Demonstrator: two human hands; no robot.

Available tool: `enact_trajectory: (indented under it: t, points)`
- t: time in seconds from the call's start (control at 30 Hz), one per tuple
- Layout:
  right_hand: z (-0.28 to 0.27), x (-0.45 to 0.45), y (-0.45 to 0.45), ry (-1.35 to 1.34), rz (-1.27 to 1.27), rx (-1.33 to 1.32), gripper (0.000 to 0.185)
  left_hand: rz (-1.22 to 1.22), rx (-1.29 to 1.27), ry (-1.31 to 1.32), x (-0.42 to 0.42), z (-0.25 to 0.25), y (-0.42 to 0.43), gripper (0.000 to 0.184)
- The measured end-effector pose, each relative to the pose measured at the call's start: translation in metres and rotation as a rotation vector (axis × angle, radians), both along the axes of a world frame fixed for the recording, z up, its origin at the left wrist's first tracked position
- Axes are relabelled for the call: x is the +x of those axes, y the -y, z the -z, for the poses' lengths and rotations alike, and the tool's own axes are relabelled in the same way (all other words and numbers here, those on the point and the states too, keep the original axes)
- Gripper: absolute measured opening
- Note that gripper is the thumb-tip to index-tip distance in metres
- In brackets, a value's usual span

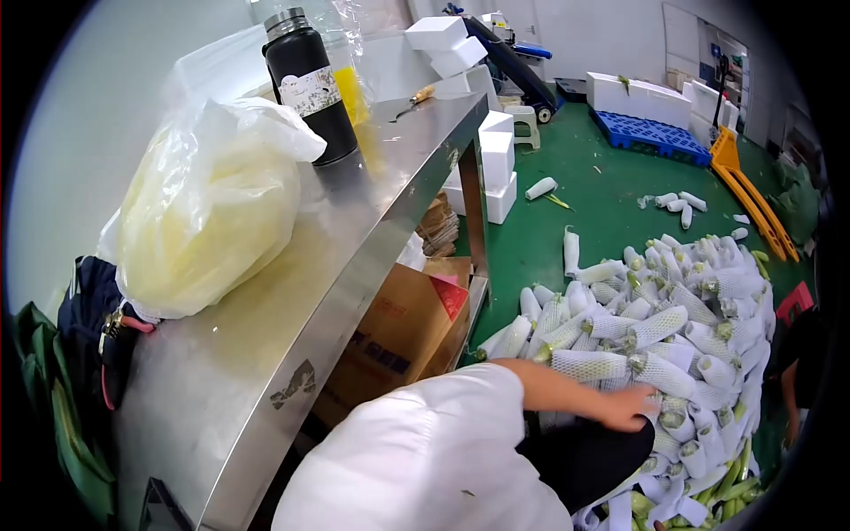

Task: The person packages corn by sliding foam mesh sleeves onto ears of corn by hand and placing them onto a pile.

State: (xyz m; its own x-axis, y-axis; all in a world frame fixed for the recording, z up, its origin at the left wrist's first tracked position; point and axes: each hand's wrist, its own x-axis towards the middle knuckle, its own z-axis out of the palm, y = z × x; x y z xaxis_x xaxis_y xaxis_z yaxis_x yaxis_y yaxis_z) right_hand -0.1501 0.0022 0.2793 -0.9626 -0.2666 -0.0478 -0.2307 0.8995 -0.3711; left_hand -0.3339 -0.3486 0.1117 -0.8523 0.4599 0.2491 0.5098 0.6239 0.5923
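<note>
My left hand (630, 407) reaches from a white sleeve (425, 451) over my dark-clad knee (611, 456) to the near side of a big heap. Its fingers look stretched out, touching or just above the heap, slightly blurred. The heap holds many long vegetables (660, 375) in white foam-net sleeves, with pale green ends showing. Bare green ones (735, 487) lie at its lower edge. My right hand is out of view.
On my left, a steel table (354, 257) carries a plastic bag (208, 212), a black bottle (310, 84) and a hooked knife (416, 100). Cardboard boxes (398, 327) sit beneath. Beyond are a blue pallet (651, 134) and orange pallet jack (753, 190). Another person's arm (790, 389) shows far right.
</note>
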Motion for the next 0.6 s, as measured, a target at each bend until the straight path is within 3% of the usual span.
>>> enact_trajectory:
  t: [0.03,0.13,0.17,0.2,0.27,0.3,0.33,0.37,0.4,0.43,0.47,0.5,0.57,0.6]
  points:
    - [0.004,-0.003,0.001,0.011,-0.016,-0.033,0.043,0.118,0.067,0.068,0.039,-0.01,-0.003,0.061]
    - [0.019,0.004,0.001,0.028,0.05,-0.19,0.044,-0.028,0.167,0.11,0.087,-0.047,-0.006,0.058]
    - [0.02,0.012,-0.001,0.008,0.115,-0.236,0.045,-0.056,0.052,0.039,0.099,-0.058,-0.007,0.06]
    - [-0.025,0.023,0.021,-0.078,0.171,-0.235,0.042,-0.034,-0.062,-0.149,0.106,-0.079,-0.01,0.06]
    - [-0.034,0.044,0.019,-0.193,0.444,-0.322,0.033,0.35,-0.331,-0.213,0.133,-0.111,-0.029,0.059]
    - [-0.031,0.054,0.011,-0.27,0.541,-0.243,0.032,0.575,-0.418,-0.229,0.134,-0.113,-0.044,0.056]
    - [-0.032,0.066,0.007,-0.36,0.67,-0.283,0.031,0.722,-0.406,-0.206,0.126,-0.123,-0.07,0.049]
    - [-0.042,0.075,0.006,-0.417,0.835,-0.285,0.028,0.7,-0.355,-0.116,0.107,-0.107,-0.095,0.041]
    - [-0.032,0.074,-0.001,-0.49,0.94,-0.256,0.026,0.996,-0.251,-0.214,0.113,-0.104,-0.151,0.044]
    - [-0.023,0.076,-0.008,-0.563,1.047,-0.231,0.025,0.741,0.313,-0.38,0.044,-0.092,-0.171,0.048]
    - [-0.015,0.081,-0.011,-0.634,1.152,-0.214,0.023,0.869,0.403,-0.258,0.043,-0.139,-0.208,0.045]
    - [-0.018,0.092,-0.008,-0.592,1.249,-0.09,0.023,0.957,0.416,-0.224,0.045,-0.171,-0.244,0.044]
    - [-0.03,0.091,0.005,-0.47,1.394,-0.069,0.024,1.026,0.311,0.077,0.057,-0.237,-0.28,0.04]
    - [-0.036,0.101,0.009,-0.484,1.47,-0.09,0.026,1.143,0.291,0.109,0.078,-0.268,-0.294,0.04]
